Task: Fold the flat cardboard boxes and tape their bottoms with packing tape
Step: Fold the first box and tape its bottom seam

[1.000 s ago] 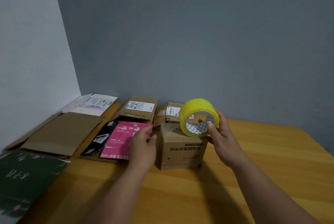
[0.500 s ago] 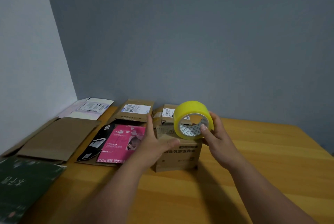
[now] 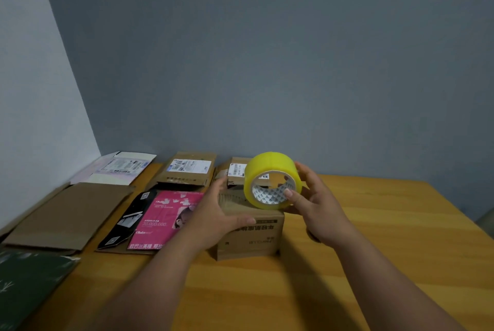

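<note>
A small folded brown cardboard box (image 3: 254, 239) stands on the wooden table (image 3: 374, 264), printed text on its near side. My left hand (image 3: 213, 215) rests flat on the box's top left, thumb along the near top edge. My right hand (image 3: 312, 205) grips a yellow roll of packing tape (image 3: 270, 170) just above the box's top right, thumb in the core's opening, fingers behind the roll.
Flat cardboard pieces lie to the left: a pink printed one (image 3: 163, 218), a black one (image 3: 128, 221), a plain brown one (image 3: 66, 213), a dark green one (image 3: 26, 285). Labelled brown mailers (image 3: 189, 170) and a white one (image 3: 120, 167) lie by the wall.
My left hand moved from the box's left side up onto its top. The tape roll in my right hand stays above the box, shifted slightly left.
</note>
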